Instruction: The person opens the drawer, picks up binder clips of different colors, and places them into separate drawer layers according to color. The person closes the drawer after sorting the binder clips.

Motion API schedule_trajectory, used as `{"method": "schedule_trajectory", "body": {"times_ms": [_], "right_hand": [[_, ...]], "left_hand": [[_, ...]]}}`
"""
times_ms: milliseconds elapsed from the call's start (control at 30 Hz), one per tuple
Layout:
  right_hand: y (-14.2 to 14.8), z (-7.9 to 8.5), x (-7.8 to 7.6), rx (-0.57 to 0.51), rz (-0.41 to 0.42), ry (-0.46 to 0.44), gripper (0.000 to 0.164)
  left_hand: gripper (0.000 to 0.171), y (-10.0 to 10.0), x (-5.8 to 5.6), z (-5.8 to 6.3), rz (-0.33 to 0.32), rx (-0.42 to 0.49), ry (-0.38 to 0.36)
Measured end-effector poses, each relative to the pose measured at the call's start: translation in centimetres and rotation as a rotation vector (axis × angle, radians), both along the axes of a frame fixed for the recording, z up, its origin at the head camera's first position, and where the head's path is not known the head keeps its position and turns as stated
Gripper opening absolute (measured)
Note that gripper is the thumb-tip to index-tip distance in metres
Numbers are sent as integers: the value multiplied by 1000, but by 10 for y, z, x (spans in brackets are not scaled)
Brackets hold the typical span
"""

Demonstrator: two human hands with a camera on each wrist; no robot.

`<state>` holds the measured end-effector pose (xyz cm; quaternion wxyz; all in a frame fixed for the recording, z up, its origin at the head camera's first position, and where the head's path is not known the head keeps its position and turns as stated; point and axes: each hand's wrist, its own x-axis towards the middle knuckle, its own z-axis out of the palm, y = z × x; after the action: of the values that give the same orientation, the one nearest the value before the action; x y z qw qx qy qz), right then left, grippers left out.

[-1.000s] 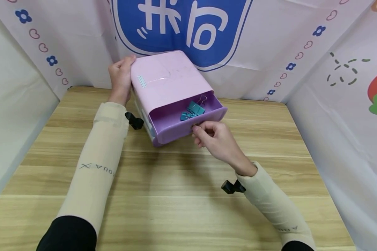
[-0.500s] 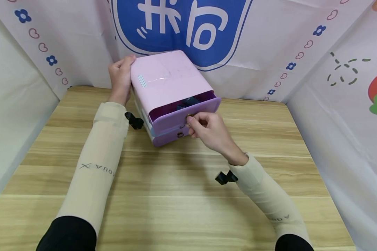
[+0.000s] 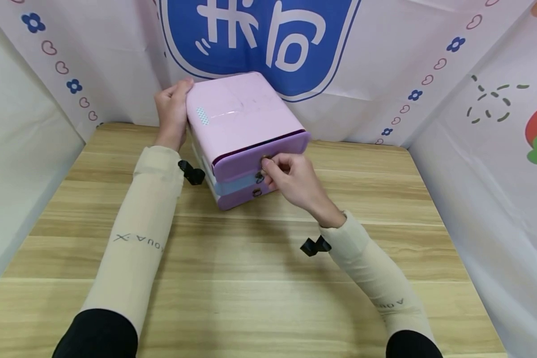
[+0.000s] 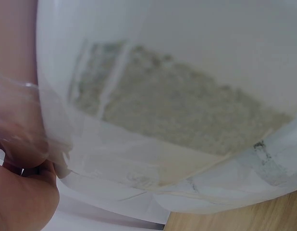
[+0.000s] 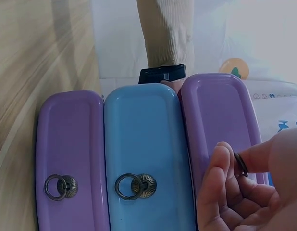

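Note:
A small storage box (image 3: pixel 246 112) with a pink top and three drawers stands at an angle on the table. My left hand (image 3: pixel 171 114) holds its back left corner; in the left wrist view curled fingers (image 4: pixel 23 199) show beside the pale side wall (image 4: pixel 177 29). My right hand (image 3: pixel 295 181) pinches the ring pull (image 5: pixel 241 164) of the purple top drawer (image 5: pixel 220 113), which juts out slightly. Beneath are a blue drawer (image 5: pixel 141 115) and a purple bottom drawer (image 5: pixel 69 130), each with a metal ring pull, both pushed in. The top drawer's contents are hidden.
The wooden table (image 3: pixel 250 298) extends in front of the box and to both sides. A printed cloth (image 3: pixel 367 74) hangs close behind the box, and pale cloth walls stand at left and right.
My right hand has pushed the top drawer back into the box, moving away from me and slightly left. The teal binder clips inside have gone out of sight. My left hand has stayed put.

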<state>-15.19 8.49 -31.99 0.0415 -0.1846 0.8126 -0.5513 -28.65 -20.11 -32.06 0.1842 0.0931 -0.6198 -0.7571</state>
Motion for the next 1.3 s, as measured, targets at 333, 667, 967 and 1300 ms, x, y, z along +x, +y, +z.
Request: {"method": "schedule_trajectory", "body": {"times_ms": [333, 667, 967, 1300], "right_hand": [[-3, -1, -5, 17, -15, 10, 32], [-6, -2, -13, 13, -4, 11, 35], [-2, -4, -17, 44, 32, 71, 33], [12, -9, -21, 184, 5, 111, 35]], "left_hand": [[40, 0, -1, -2, -4, 1, 8], [43, 1, -2, -2, -14, 5, 9], [43, 2, 0, 1, -10, -8, 14], [38, -2, 3, 3, -15, -18, -10]]}}
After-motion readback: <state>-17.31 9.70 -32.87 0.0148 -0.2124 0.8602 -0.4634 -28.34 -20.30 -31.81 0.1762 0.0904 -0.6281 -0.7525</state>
